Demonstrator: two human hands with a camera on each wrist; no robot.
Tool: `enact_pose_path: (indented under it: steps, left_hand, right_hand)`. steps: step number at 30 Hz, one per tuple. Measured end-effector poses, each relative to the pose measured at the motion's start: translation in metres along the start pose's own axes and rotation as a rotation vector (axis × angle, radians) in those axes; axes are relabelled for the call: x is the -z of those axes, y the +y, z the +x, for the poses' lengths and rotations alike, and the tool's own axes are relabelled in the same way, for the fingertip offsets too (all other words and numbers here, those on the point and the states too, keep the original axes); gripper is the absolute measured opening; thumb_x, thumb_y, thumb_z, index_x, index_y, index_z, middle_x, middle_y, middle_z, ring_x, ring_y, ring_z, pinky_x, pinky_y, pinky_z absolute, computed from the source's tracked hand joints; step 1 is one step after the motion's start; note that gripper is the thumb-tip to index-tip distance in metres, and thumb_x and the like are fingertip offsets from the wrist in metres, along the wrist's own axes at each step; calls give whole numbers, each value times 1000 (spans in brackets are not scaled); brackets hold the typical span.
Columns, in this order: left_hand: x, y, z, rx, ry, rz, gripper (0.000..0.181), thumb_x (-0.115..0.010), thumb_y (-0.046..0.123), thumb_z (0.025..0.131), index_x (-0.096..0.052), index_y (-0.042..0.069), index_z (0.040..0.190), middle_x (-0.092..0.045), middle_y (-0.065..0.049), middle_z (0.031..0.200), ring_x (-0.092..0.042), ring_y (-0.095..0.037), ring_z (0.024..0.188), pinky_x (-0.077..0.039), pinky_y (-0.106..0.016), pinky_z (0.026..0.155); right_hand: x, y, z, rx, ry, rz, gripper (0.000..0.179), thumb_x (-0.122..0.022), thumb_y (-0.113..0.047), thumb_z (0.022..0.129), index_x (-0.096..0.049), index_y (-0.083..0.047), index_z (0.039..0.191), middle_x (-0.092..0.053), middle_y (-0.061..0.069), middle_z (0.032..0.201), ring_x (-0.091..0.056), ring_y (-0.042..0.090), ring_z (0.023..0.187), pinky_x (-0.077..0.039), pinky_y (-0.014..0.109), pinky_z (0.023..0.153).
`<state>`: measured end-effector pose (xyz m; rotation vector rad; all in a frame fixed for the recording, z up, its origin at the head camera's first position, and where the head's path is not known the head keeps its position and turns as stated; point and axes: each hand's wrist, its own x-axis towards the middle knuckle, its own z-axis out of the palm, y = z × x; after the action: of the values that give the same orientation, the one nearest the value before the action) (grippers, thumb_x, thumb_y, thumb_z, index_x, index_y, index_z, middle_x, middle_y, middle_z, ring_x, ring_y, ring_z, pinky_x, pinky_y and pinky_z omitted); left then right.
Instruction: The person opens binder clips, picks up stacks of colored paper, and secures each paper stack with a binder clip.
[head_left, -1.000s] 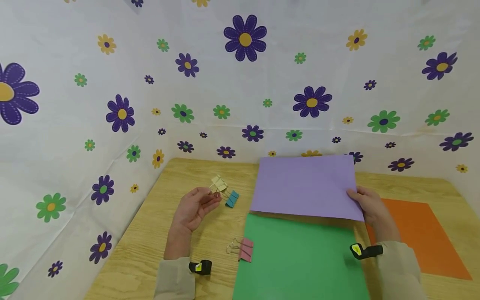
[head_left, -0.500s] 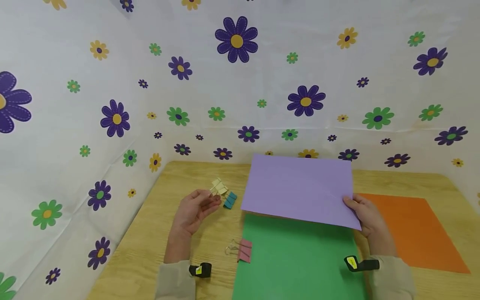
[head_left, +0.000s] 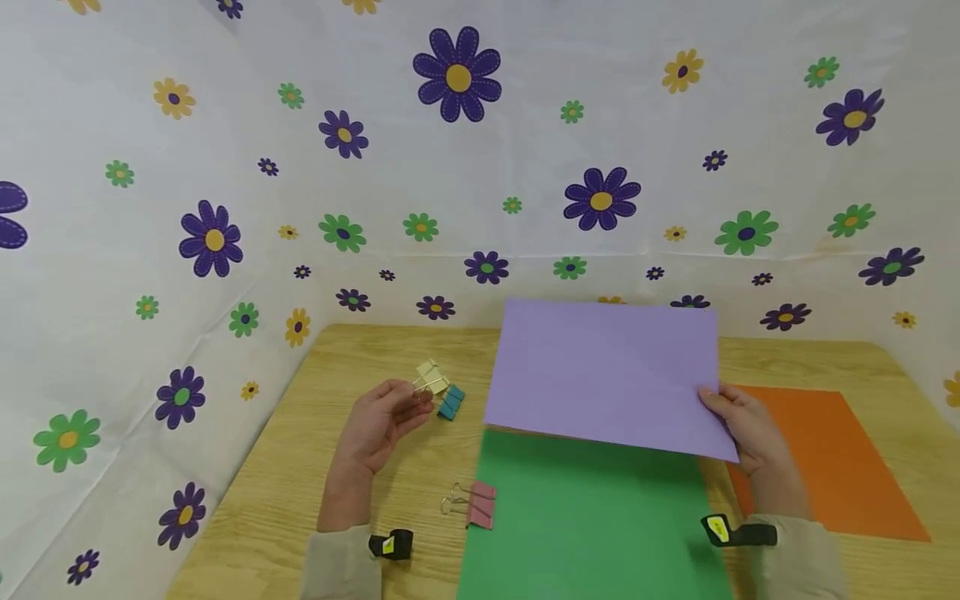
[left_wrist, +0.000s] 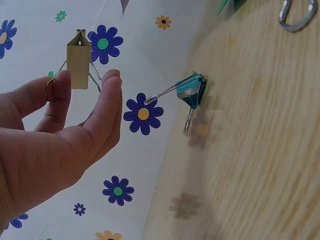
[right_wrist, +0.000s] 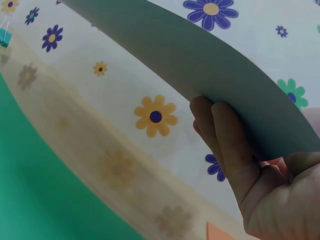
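My left hand (head_left: 377, 425) pinches a wire handle of a pale yellow binder clip (left_wrist: 79, 65), held up off the table in the left wrist view. A blue binder clip (head_left: 452, 402) stands on the wood just right of those fingers. On the right, my right hand (head_left: 748, 427) grips the near right corner of a purple sheet (head_left: 600, 375), thumb on top and fingers beneath. This sheet is raised and slightly bowed over the far part of a green sheet (head_left: 585, 517), as its underside (right_wrist: 190, 60) shows. A pink binder clip (head_left: 482, 505) lies at the green sheet's left edge.
An orange sheet (head_left: 855, 467) lies on the wooden table (head_left: 262, 508) to the right, partly behind my right forearm. White flower-printed cloth (head_left: 525, 150) closes off the back and left sides of the table.
Both hands keep their holds. The purple sheet shifts slightly, its near right corner dipping lower than a second ago. The head view has turned a little, sliding the scene leftward.
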<state>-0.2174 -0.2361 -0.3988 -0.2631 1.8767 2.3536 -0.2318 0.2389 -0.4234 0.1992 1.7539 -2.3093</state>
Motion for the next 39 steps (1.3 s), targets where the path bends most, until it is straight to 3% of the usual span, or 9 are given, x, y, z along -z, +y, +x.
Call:
enact_pose_path:
  steps: [6,9,13,16,18,21,23,29,39]
  left_hand:
    - [-4,3,-4,-21,-30,96,19,-47,14,106,-61,2,105,-69,-4,97,-68,-20,96,-56,-27,86]
    - [-6,6,-7,-38,-22,106,20,-44,15,107,-60,4,102,-67,-3,96,-67,-18,94,-56,-28,86]
    - [-9,10,-12,-59,-6,117,21,-42,15,108,-59,4,102,-66,-2,93,-66,-17,91,-56,-28,86]
    - [-12,11,-13,-69,-8,133,23,-41,15,108,-59,3,101,-66,-1,91,-66,-17,90,-56,-28,84]
    - [-15,11,-13,-77,0,157,24,-41,16,108,-58,1,100,-65,-2,91,-66,-16,89,-56,-27,83]
    - [-20,11,-14,-101,46,223,26,-40,16,108,-57,-1,97,-65,-4,91,-65,-15,86,-55,-27,81]
    - [-24,13,-14,-130,82,294,28,-40,17,108,-55,-1,92,-65,-8,95,-64,-14,86,-55,-28,82]
    - [-34,18,-17,-239,156,474,36,-41,21,108,-43,3,77,-61,-19,101,-61,-24,90,-50,-34,82]
    - [-39,17,-17,-278,239,635,37,-42,23,106,-42,10,72,-61,-16,91,-59,-22,83,-45,-29,67]
  right_hand:
    - [0,-8,-5,23,-27,22,22,-56,-20,102,-70,-36,95,-73,-8,88,-72,11,76,-59,29,66]
    - [-2,-11,-7,29,-33,-13,14,-56,-22,102,-65,-30,110,-72,-9,90,-72,11,78,-59,29,68]
    - [-6,-14,-8,25,-27,-66,51,-56,-26,102,-39,-12,147,-71,-11,92,-72,10,80,-59,30,70]
    - [-7,-15,-11,19,-31,-68,67,-55,-26,103,-20,0,154,-71,-11,92,-72,10,81,-60,31,70]
    - [-6,-15,-13,26,-43,-47,52,-54,-24,103,-37,-10,150,-72,-10,93,-72,11,81,-60,31,70]
    - [-5,-15,-15,51,-57,-18,20,-54,-21,103,-63,-25,121,-73,-8,92,-72,12,80,-60,31,68]
    - [-4,-17,-16,71,-64,-16,20,-54,-20,103,-68,-34,102,-73,-7,91,-73,13,78,-60,31,67]
    - [-7,-26,-15,94,-49,-31,19,-55,-21,103,-69,-33,101,-73,-7,89,-73,14,76,-60,32,65]
    - [-7,-27,-17,92,-27,-27,18,-56,-21,102,-70,-33,99,-73,-7,87,-73,13,75,-60,32,64]
